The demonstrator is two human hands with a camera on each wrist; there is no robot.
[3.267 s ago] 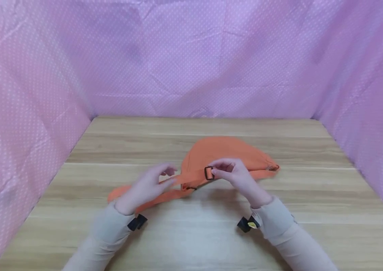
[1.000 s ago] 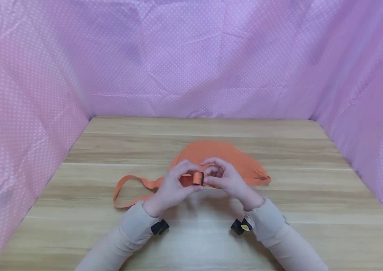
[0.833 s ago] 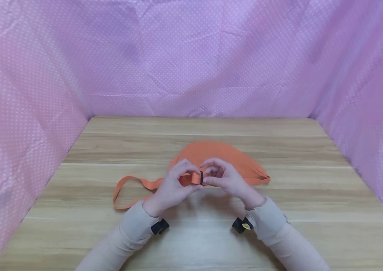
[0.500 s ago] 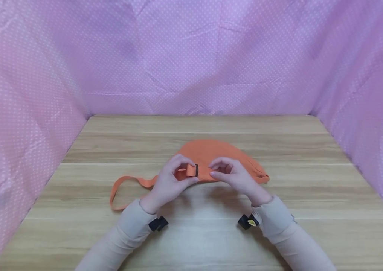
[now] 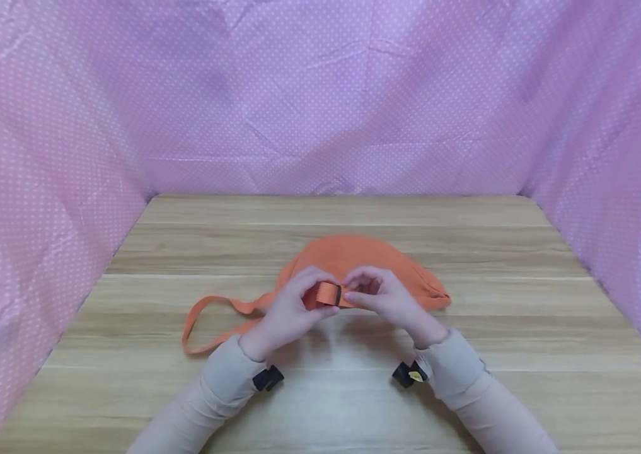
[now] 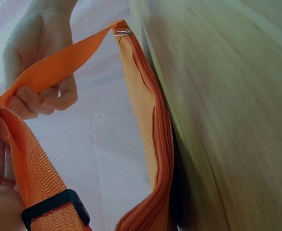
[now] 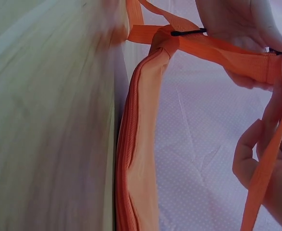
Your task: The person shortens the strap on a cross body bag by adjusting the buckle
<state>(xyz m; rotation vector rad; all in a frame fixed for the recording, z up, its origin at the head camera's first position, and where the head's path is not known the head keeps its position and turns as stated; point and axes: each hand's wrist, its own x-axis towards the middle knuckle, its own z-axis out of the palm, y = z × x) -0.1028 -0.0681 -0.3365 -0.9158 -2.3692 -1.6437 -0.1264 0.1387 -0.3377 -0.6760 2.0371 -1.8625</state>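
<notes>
An orange waist bag (image 5: 354, 252) lies on the table, its curved side away from me. My left hand (image 5: 288, 315) pinches the bag's strap at a black slider buckle (image 5: 338, 295), where the orange webbing folds into a short loop (image 5: 327, 294). Right at that slider, my right hand (image 5: 385, 299) pinches the webbing between thumb and forefinger. The left wrist view shows a second black buckle (image 6: 49, 203) on the strap, and a metal ring (image 6: 123, 32) at one bag corner. A zipper (image 7: 123, 159) runs along the bag's edge in the right wrist view.
The slack strap (image 5: 191, 318) forms a loop on the wooden table (image 5: 127, 378) left of the bag. Pink dotted cloth (image 5: 320, 94) hangs behind the table and on both sides. A black wrist camera (image 5: 268, 378) sits at the left sleeve, another (image 5: 405, 374) at the right.
My left hand has moved right along the strap to the slider since the first frame. In the last half second, my right hand has come left, back to the webbing at the slider.
</notes>
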